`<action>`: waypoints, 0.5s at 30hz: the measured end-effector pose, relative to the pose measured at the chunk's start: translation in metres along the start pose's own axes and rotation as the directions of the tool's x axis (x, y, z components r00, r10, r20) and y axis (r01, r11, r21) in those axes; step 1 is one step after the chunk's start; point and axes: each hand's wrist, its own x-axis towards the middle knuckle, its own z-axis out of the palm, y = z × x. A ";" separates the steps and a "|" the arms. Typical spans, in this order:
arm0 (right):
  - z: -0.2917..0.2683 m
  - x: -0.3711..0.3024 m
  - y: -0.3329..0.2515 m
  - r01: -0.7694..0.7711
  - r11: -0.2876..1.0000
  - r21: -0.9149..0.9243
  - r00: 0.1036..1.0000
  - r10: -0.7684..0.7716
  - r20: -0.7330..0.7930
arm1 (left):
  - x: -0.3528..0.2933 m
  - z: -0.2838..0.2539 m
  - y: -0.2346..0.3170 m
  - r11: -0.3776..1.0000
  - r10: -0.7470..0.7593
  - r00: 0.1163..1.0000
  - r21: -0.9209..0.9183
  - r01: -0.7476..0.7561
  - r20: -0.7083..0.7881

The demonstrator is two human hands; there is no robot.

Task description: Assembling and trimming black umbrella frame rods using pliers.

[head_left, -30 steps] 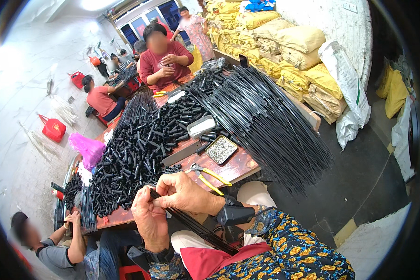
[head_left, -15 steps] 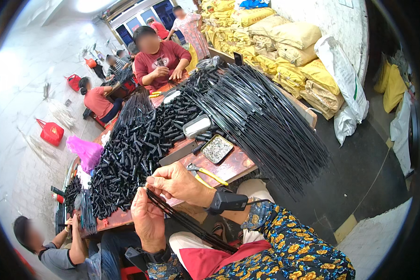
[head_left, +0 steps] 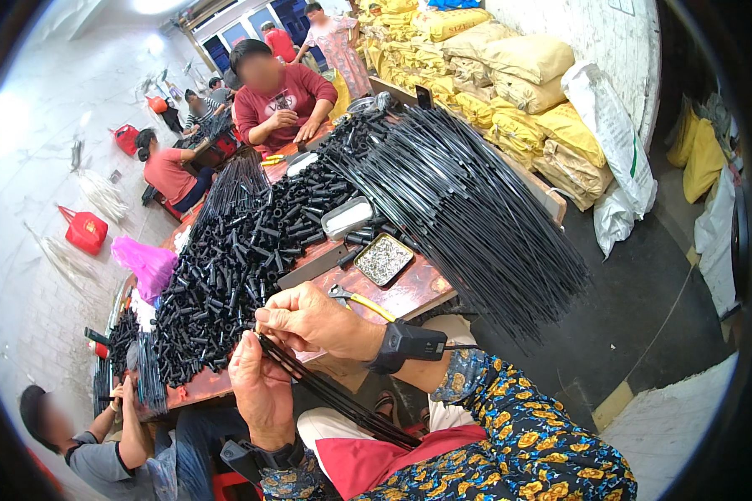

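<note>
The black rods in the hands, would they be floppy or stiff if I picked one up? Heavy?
Probably fairly stiff: the rods run nearly straight beyond the left hand. One might bend a bit if pushed, because they look long and thin. Each is likely light for its length, being so slim.

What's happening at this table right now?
The left hand holds a few thin black rods near their upper ends. The right hand is at those ends; anything in its fingertips is too small to make out. On the table lie a heap of black tubes, a pile of longer rods, a small tray and yellow-handled pliers.
</note>
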 end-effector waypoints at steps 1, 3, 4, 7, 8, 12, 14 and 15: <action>0.002 0.000 -0.001 -0.001 1.000 -0.002 1.000 0.001 0.004 | 0.003 -0.011 -0.002 1.000 -0.017 1.000 -0.021 0.017 0.026; 0.002 -0.006 -0.007 -0.012 0.997 -0.078 0.998 0.008 -0.055 | 0.004 -0.008 -0.003 0.998 -0.042 0.997 -0.042 0.045 0.065; 0.001 -0.008 -0.005 -0.009 0.997 -0.080 0.998 0.004 -0.061 | 0.005 -0.008 -0.007 0.999 -0.038 0.998 -0.034 0.039 0.040; 0.006 -0.002 0.005 0.101 0.991 -0.089 0.992 -0.107 -0.066 | 0.002 -0.006 -0.003 1.000 0.009 0.998 -0.028 -0.007 0.055; 0.007 -0.004 0.005 0.088 0.993 -0.083 0.993 -0.094 -0.069 | 0.000 -0.008 -0.003 0.999 -0.005 0.997 -0.034 0.007 0.073; 0.013 -0.010 -0.001 0.035 0.999 0.016 0.998 -0.034 -0.046 | -0.008 0.011 0.006 0.997 -0.010 1.000 -0.078 0.012 0.025; 0.015 -0.012 -0.006 -0.013 0.998 0.057 1.000 0.014 -0.021 | -0.012 0.015 0.009 0.998 -0.015 1.000 -0.060 0.016 0.025; 0.017 -0.013 -0.008 -0.005 0.997 0.075 0.999 0.008 -0.033 | -0.013 0.014 0.009 0.999 0.005 1.000 -0.052 -0.004 0.013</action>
